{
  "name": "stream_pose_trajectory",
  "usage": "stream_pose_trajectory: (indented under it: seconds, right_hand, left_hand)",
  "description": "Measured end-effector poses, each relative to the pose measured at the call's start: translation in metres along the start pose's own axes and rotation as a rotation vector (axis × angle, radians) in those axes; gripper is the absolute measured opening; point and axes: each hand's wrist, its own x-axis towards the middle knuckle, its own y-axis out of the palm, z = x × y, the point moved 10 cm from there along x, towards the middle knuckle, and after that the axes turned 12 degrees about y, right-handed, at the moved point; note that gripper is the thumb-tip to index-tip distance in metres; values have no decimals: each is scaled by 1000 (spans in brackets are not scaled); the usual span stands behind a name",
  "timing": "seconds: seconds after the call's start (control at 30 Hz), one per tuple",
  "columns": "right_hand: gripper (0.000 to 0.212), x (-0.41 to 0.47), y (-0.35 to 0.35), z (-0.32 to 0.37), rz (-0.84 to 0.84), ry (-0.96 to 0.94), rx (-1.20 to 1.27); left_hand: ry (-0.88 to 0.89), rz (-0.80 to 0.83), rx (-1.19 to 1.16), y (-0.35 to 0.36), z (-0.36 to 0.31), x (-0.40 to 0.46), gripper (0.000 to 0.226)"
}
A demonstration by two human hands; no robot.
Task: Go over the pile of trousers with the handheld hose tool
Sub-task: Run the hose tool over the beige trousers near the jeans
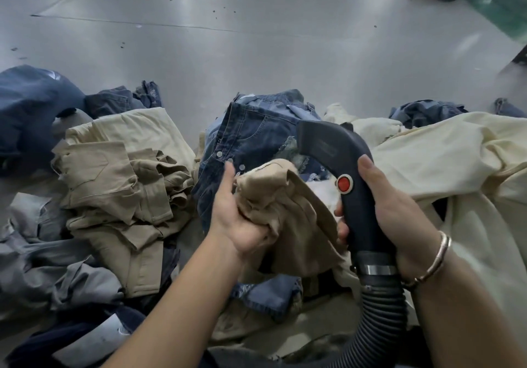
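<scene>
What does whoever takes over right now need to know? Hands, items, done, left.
Left hand: gripping a bunched tan trouser piece, lifted off the pile.
Right hand: wrapped round the hose tool handle; nozzle points at the blue jeans, red button facing up.
Beige trousers lie stacked left, cream cloth right, all on the grey table.
Done: cannot tell which pieces were covered.
Left: presumably the tan piece, then the rest.

Bare forearms, no sleeves in view, right wrist (427, 259) wearing a thin rose-gold metal bangle (436, 256)
</scene>
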Motion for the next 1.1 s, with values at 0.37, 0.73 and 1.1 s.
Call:
stream_pose_trajectory:
  seconds: [0.37, 0.73, 1.1]
  right_hand:
    - [56, -16, 13, -1, 76, -44, -204]
    - [67, -10, 26, -3, 78, -7, -227]
    - [67, -21, 5, 3, 48, -24, -282]
  left_hand:
    - [434, 19, 304, -3, -57, 9, 26]
    - [475, 139, 609, 11, -43, 2, 57]
    - [329, 307, 344, 31, -31, -5, 39]
